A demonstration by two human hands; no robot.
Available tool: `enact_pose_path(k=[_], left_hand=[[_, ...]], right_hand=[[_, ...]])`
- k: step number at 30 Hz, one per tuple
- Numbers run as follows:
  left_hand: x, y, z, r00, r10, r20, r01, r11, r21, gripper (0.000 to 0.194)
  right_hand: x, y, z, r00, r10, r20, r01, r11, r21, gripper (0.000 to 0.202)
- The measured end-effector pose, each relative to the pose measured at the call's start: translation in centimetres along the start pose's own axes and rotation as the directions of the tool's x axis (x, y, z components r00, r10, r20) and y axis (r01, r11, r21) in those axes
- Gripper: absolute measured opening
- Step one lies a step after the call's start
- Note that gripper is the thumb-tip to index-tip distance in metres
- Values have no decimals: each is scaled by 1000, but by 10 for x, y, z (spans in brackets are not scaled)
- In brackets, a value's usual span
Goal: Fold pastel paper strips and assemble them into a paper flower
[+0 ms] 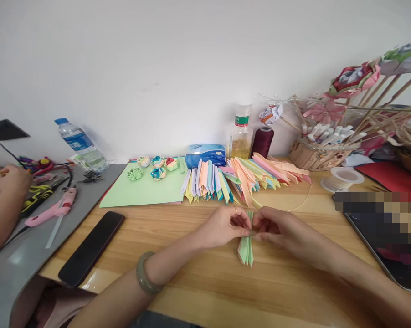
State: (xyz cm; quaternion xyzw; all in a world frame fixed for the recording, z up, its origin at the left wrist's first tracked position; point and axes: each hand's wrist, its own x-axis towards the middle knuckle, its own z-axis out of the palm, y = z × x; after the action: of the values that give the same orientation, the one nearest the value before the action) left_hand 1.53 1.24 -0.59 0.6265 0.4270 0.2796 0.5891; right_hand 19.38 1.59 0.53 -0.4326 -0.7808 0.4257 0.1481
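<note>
A bundle of pleated green paper (pixel 246 253) is pinched at its middle between my two hands, a little above the wooden table (pixel 198 282). My left hand (pixel 228 226) has its fingertips closed on the paper from the left and wears a ring. From the right, my right hand (pixel 272 226) presses thumb and fingers together at the same spot; any thread there is too fine to make out. Just beyond lie rows of folded paper strips (pixel 208 182) in several colours. Small folded paper flowers (pixel 158 173) rest on green paper sheets (pixel 140 193).
A dark phone (pixel 92 248) lies left, a tablet (pixel 383 246) right. Behind stand a tissue pack (pixel 205 156), a bottle (pixel 240 132), a thread cone (pixel 262 142) and a basket (pixel 321 152). A spool (pixel 342 179) sits right. Another person's hand (pixel 12 182) works near a pink glue gun (pixel 55 209).
</note>
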Motion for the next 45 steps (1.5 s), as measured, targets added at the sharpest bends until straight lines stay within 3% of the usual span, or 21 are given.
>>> enact_pose_path(k=[4, 8, 13, 19, 22, 25, 28, 31, 39, 45], left_hand=[[-3, 2, 0, 990, 123, 62, -134, 967, 218, 14], [-5, 5, -2, 977, 174, 121, -209, 884, 419, 21], [-7, 10, -8, 972, 169, 166, -233, 810, 538, 21], [-9, 13, -11, 963, 202, 178, -268, 750, 605, 23], [-9, 9, -7, 957, 271, 102, -279, 770, 573, 17], [-7, 3, -2, 960, 274, -49, -232, 883, 407, 8], [-5, -2, -1, 986, 132, -100, -116, 982, 149, 5], [-3, -1, -2, 997, -29, -78, 29, 1000, 0, 6], [-3, 0, -2, 993, -78, -92, 75, 997, -35, 17], [-3, -8, 1, 998, 26, -54, -26, 1000, 14, 17]], right_hand=[[-2, 1, -2, 1000, -23, 11, 25, 976, -218, 4], [-5, 2, 0, 996, -84, 20, 86, 954, -287, 11], [-8, 2, 0, 996, -85, 24, 88, 964, -252, 14], [-7, -4, 5, 992, -107, -70, 97, 986, -134, 14], [-7, -8, 8, 988, -124, -87, 118, 990, -77, 16], [-6, -11, 9, 989, -113, -99, 111, 994, -23, 18], [-5, -12, 10, 989, -88, -123, 89, 996, 2, 19], [-3, -12, 12, 988, -55, -142, 56, 998, 0, 19], [-4, -13, 18, 975, -49, -215, 37, 998, -58, 16], [-1, -10, 18, 941, -225, -253, 182, 966, -181, 16]])
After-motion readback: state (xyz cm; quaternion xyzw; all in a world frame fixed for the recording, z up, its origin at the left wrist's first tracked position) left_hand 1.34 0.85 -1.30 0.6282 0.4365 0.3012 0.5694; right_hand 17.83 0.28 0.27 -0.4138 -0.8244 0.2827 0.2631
